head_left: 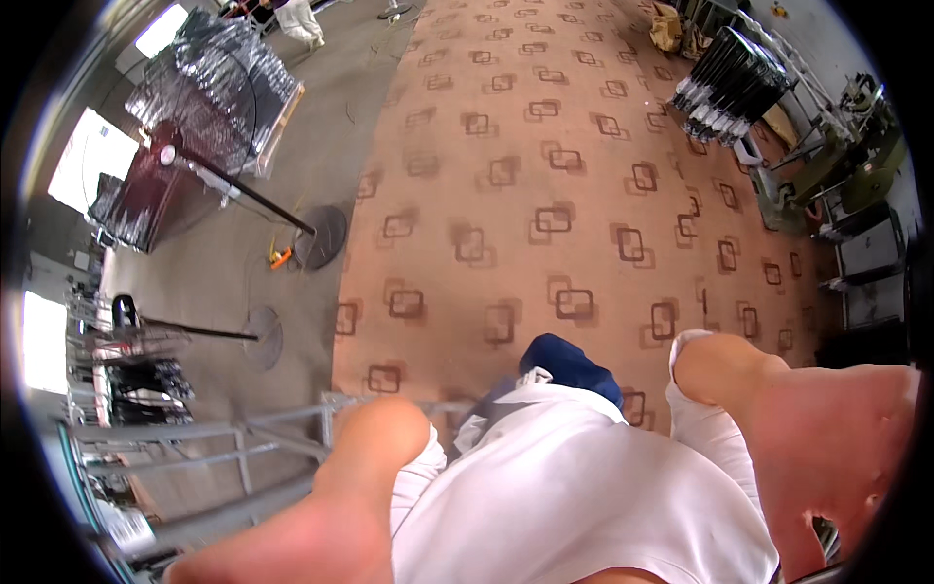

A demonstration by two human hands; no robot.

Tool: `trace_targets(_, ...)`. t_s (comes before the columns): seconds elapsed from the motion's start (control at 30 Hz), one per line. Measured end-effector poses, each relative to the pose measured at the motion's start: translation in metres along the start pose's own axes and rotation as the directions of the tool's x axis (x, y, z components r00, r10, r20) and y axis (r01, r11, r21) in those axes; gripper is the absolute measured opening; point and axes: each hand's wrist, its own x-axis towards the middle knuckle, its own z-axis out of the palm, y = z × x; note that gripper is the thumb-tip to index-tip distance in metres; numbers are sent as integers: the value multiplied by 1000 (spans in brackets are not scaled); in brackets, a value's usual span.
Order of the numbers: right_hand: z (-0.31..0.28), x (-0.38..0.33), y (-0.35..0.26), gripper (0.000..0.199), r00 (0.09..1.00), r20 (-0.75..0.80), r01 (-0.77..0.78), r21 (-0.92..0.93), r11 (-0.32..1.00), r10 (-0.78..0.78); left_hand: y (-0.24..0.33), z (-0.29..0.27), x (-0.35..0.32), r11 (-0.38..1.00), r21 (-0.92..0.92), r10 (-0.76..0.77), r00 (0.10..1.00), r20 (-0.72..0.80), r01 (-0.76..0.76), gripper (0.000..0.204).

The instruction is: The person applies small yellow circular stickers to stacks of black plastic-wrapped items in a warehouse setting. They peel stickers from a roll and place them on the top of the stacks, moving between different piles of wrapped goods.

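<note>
My bare left arm (360,462) runs from a white sleeve down to the lower left, where the picture cuts it off. The left hand itself does not show. On the other side, my right arm (725,375) bends out of its sleeve, and a large, blurred stretch of skin fills the lower right corner. My right hand (827,526) seems to lie there, close to a bit of metal; its fingers are too unclear to read. Between the arms are my white shirt (584,477) and dark blue trousers (569,365). A grey metal frame (243,457) stands beside my left arm.
A patterned brown floor covering (525,185) runs ahead. Leftward stand two pole fans with round bases (321,238) (263,336) and plastic-wrapped stacks (219,83). Black folded frames (735,88) and green machinery (861,165) line the right. Another person (297,19) is far left.
</note>
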Motion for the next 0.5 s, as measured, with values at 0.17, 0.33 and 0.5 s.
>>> trace_targets(0.17,-15,-62,179,26,968,52,-225,-240,944,244,-163,-41,-120,841,54,-523,786,328,538,20)
trace_targets(0.33,2,-207,417,16,299,43,-950,-75,302,953,-281,-90,-314,288,759,-789,-305,534,584,31)
trace_targets(0.5,66,-287,536,17,-108,286,-987,80,-136,952,-270,-199,-431,-127,986,-609,-793,6,105,40)
